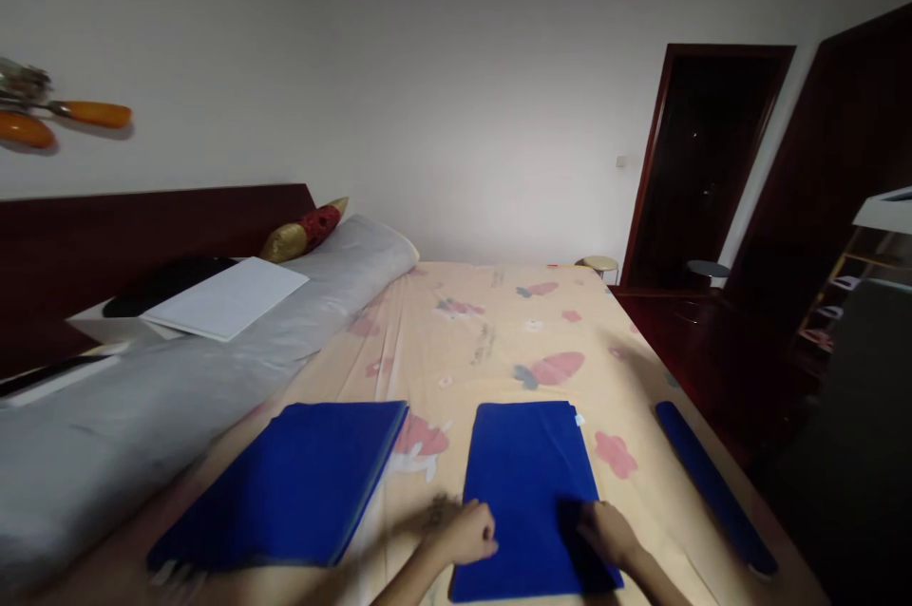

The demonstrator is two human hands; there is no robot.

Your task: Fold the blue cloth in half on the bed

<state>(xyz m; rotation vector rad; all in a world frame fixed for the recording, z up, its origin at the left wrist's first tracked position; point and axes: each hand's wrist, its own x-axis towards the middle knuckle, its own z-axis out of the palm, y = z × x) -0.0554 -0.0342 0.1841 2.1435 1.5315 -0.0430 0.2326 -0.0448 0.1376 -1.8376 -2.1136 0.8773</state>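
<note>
Bed sheet (499, 340) beyond the two blue cloths lies open out to the far edge. A bare strip of sheet runs between the stacked blue cloths (292, 482) and the folded blue cloth (531, 482). Left side is blocked by the long grey bolster (178, 388). On the right, a rolled blue cloth (712, 482) lies along the bed edge.

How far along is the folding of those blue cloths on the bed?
One flat folded blue cloth stack already lies on the left of the floral bedsheet, and a rolled blue cloth lies near the right edge. In hand: the left hand and right hand rest on the near end of a partly folded blue cloth. It looks the only piece left.
</note>
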